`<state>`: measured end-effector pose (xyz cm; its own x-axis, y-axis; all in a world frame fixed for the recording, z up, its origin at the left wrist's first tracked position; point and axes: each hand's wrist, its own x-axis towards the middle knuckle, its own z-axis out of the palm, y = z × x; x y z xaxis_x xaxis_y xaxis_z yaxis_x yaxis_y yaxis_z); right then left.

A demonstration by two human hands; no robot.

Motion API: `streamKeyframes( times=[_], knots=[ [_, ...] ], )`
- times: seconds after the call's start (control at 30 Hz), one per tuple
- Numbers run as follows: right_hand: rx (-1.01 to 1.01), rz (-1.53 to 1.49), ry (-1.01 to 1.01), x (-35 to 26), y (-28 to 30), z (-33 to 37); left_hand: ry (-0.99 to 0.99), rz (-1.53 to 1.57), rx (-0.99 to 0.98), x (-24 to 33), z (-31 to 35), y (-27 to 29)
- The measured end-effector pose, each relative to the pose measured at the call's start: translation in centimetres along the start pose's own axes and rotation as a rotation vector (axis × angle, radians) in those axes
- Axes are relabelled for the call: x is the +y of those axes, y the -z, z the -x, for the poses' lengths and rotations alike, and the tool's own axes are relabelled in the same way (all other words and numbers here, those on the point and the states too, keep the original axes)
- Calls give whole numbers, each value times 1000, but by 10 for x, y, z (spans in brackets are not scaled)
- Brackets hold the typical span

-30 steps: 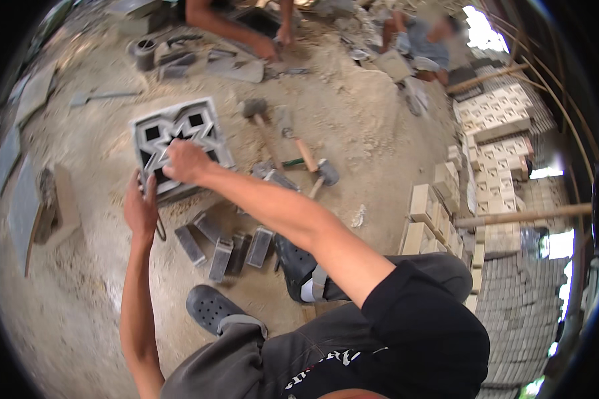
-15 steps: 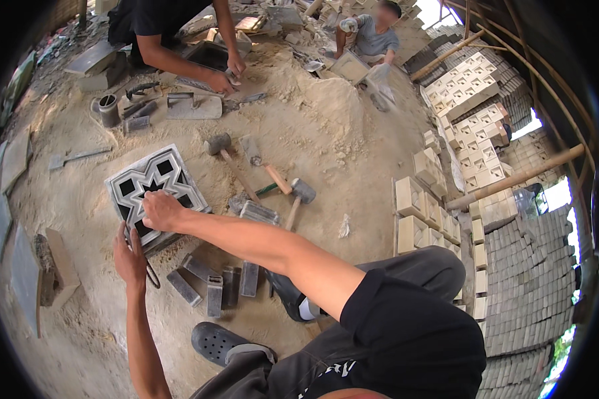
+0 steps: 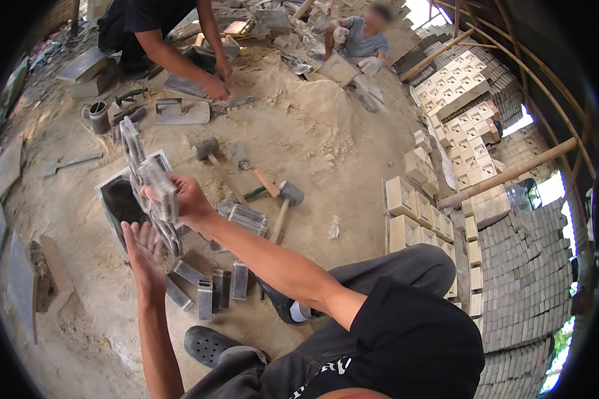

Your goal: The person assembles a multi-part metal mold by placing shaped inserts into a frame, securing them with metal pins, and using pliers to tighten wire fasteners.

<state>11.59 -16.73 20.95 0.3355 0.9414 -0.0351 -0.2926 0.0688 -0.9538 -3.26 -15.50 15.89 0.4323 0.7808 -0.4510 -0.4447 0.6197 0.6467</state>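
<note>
A grey patterned mould plate (image 3: pixel 132 147) is lifted and tipped nearly on edge, blurred by motion. My right hand (image 3: pixel 194 203) is closed around the raised part on its face. Beneath it lies a square metal mould frame (image 3: pixel 121 203) on the ground, its dark inside now showing. My left hand (image 3: pixel 146 253) is open, fingers stretched out, near the plate's lower edge; whether it touches the plate I cannot tell. Several grey metal blocks (image 3: pixel 221 287) stand and lie on the sand closer to my feet.
Right of the frame lie a mallet (image 3: pixel 206 148), a second mallet (image 3: pixel 291 193) and a wooden-handled trowel (image 3: pixel 263 179). A plastering float (image 3: pixel 183 112) and a metal mug (image 3: pixel 98 118) are farther off. A co-worker (image 3: pixel 156 40) bends at the far left. Cast blocks (image 3: pixel 416 203) line the right.
The patterned plate has come up off the square frame in my right hand and turned on edge. My left hand has left the frame's side and opened beside the plate.
</note>
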Motion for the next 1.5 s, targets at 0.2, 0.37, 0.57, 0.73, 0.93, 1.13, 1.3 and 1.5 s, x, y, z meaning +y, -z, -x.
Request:
streamKeyframes(
  times=[0.2, 0.37, 0.57, 0.73, 0.93, 1.13, 1.3, 1.5],
  knots=[
    [-249, -568, -161, 3, 36, 29, 102, 257, -199, -21, 10, -9],
    [-265, -380, -177, 12, 57, 33, -44, 18, 130, -5, 20, -16],
    [-99, -547, -295, 9, 100, 40, -287, -265, 275, 19, 10, -10],
    [-157, -289, -301, 18, 98, 32, -282, -245, 297, 20, 15, -4],
    [-108, 751, -102, 36, 56, 25, -288, -78, 296, 8, 71, 87],
    [-453, 1646, 190, 68, 18, 27, -340, -119, 723, 5, 151, 185],
    [-605, 1800, 165, 122, 5, 3, -369, -187, 1052, -32, 191, 273],
    [-559, 1684, 488, 145, 17, -15, -246, -215, 1101, -54, 212, 297]
  ],
)
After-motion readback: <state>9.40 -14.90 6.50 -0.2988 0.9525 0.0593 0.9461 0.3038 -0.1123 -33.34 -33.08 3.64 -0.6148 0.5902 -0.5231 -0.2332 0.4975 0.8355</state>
